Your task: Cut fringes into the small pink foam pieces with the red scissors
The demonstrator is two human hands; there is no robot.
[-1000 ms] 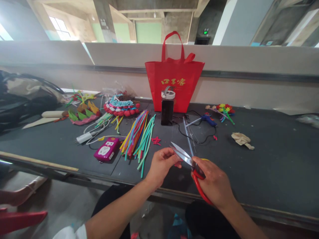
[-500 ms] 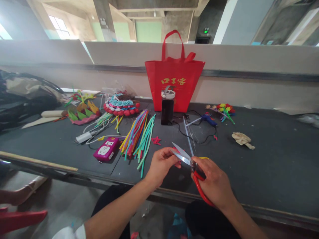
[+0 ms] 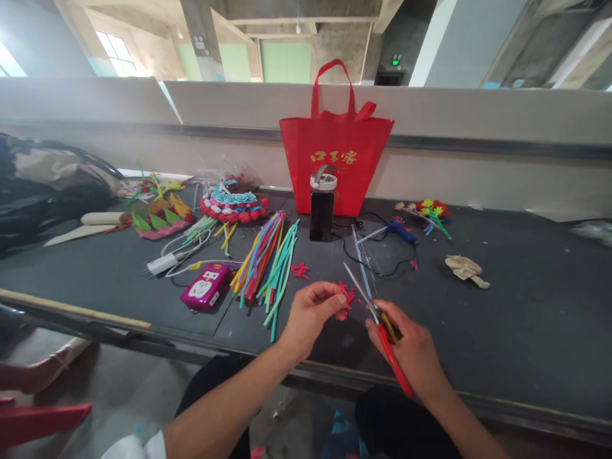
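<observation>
My left hand (image 3: 310,319) is closed in a pinch above the near part of the table. Whatever its fingertips hold is too small to make out. Small red cut pieces (image 3: 350,296) lie just beyond those fingertips. In my right hand (image 3: 412,344) is a pair of scissors (image 3: 393,360) with red and yellow handles. The narrow blades point up and left, apart from my left hand. Farther left a small heap of red bits (image 3: 300,270) rests near a bundle of coloured pipe cleaners (image 3: 261,261).
A phone (image 3: 321,217) leans upright before a red bag (image 3: 337,153). Behind the scissors lie clear glue sticks (image 3: 362,258) and a blue glue gun (image 3: 401,231) with its cord. A purple power socket (image 3: 205,288) sits left; a crumpled beige scrap (image 3: 466,269) lies right.
The scissors have drawn back to the right from my left fingertips and turned, with the blades now steeper. Red pieces behind them show more plainly. My left hand has barely moved.
</observation>
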